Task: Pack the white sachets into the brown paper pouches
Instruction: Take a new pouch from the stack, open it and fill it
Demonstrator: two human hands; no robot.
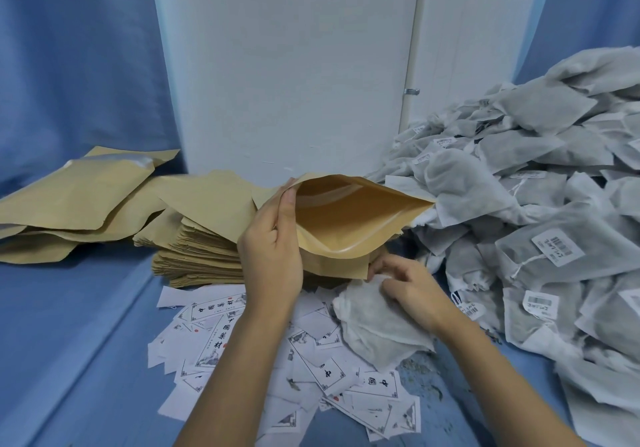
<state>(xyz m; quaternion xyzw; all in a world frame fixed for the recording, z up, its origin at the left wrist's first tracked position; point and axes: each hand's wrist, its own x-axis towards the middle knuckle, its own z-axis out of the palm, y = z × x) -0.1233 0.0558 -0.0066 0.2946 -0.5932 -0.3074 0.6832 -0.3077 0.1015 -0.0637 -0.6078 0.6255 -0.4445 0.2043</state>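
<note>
Now | step: loading | L hand point(273, 238) grips brown pouch point(346, 218) rim, mouth gaping, above pouch stack point(197, 256) | R hand point(412, 290) fingers pinch white sachet point(377, 325) below pouch, over labels point(311, 377) | next: lift sachet, slide into mouth

Soft, even, cool-toned light with faint shadows; wide-angle bending at the edges, and slight overall softness.

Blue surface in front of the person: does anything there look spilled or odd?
Yes. Dark crumbs lie scattered on the blue surface beside the white sachet that the right hand grips; the sachet may have leaked.
</note>
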